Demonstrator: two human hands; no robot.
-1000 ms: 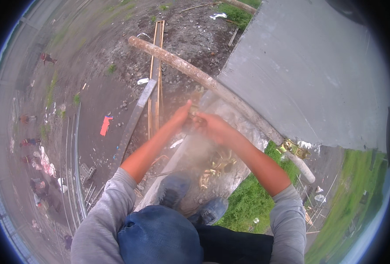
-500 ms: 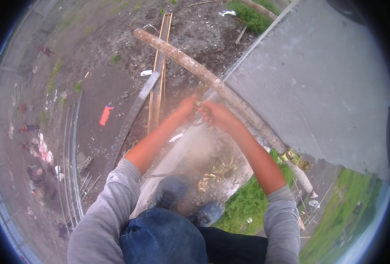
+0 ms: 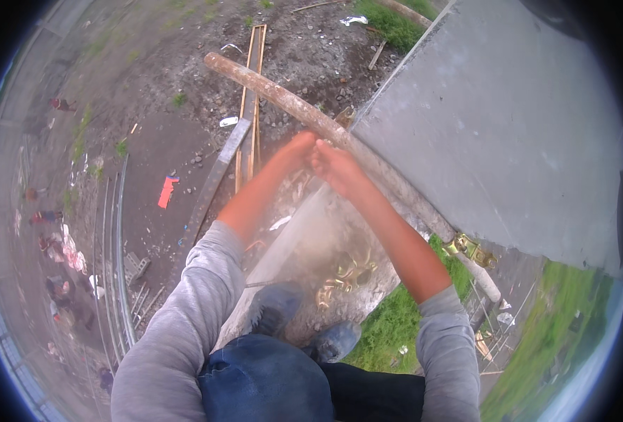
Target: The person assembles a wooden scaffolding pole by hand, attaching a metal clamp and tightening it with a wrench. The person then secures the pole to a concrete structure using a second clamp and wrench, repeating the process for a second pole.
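My left hand [image 3: 299, 146] and my right hand [image 3: 330, 163] meet at the near side of a rusty, whitish-stained metal pipe [image 3: 276, 93]. Both are closed, and what their fingers grip is hidden and blurred. Just past the pipe, beyond my hands, a small tan-gold piece [image 3: 344, 116] shows. Farther right, a brass-coloured scaffold clamp [image 3: 473, 251] is fixed round the pipe. Several loose brass-coloured clamps [image 3: 354, 269] lie on the concrete ledge [image 3: 294, 228] in front of my shoes.
A large grey concrete slab [image 3: 494, 126] rises at the right, along the pipe. Well below the ledge lies bare ground with long boards [image 3: 221, 158], metal pipes [image 3: 120, 260] and a red piece [image 3: 167, 191]. Grass [image 3: 389, 323] shows below at the right. Several people are far off left.
Both hands have moved slightly up and away from me, closer to the pipe. The tan-gold piece now shows beyond the pipe. My view has shifted a little.
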